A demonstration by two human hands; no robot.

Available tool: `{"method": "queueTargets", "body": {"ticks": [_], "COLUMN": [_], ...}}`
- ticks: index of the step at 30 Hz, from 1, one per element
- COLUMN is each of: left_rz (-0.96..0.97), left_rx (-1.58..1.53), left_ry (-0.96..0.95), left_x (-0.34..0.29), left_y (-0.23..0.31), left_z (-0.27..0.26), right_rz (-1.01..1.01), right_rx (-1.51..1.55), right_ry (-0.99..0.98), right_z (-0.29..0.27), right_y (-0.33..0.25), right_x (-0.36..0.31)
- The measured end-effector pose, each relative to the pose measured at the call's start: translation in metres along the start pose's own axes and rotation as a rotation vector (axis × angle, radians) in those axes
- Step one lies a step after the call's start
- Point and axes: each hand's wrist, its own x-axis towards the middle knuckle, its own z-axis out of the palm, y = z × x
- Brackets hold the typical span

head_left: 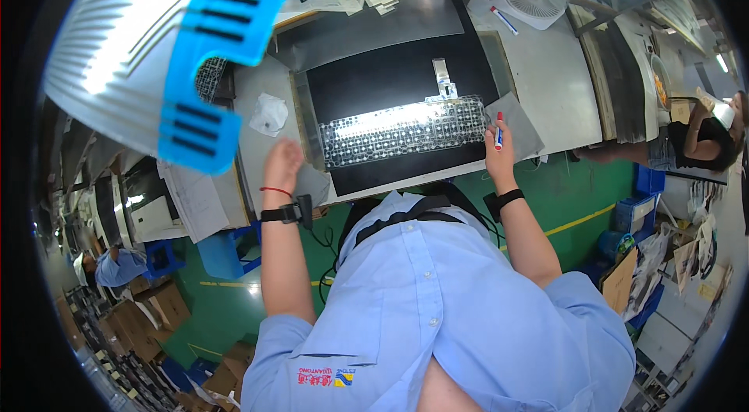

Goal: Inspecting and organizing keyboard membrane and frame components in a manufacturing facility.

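Marker [498, 136] in right hand [502, 153] — long axis pointing forward, red end foremost.

red lettering [314, 378], blue-yellow logo [344, 378], on shirt [484, 295]

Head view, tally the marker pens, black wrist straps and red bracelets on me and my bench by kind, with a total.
Marker pens: 2 (held pen in the right hand, loose pen on the bench)
Black wrist straps: 2 (left strap, right strap)
Red bracelet: 1
Total: 5
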Motion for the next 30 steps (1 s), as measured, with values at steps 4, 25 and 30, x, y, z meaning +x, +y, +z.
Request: {"method": "queueTargets", "body": {"ticks": [4,25,30], "left_rz": [-0.153,0.471,0.344], "left_rx": [0.310,0.790,0.470], "left_ry": [0.027,0.036,-0.018], "left_x": [-0.018,-0.002,-0.030], "left_y": [-0.034,-0.038,0.018], "left_z": [0.036,0.020,0.026], "right_rz": [-0.005,-0.012,-0.004], "right_rx": [-0.012,-0.057,-0.043], "right_ry": [-0.011,-0.013,0.017], "right_z": [0.001,0.007,0.004], "right_y": [0.007,0.003,0.000], "right_x": [0.001,0.004,0.005]}}
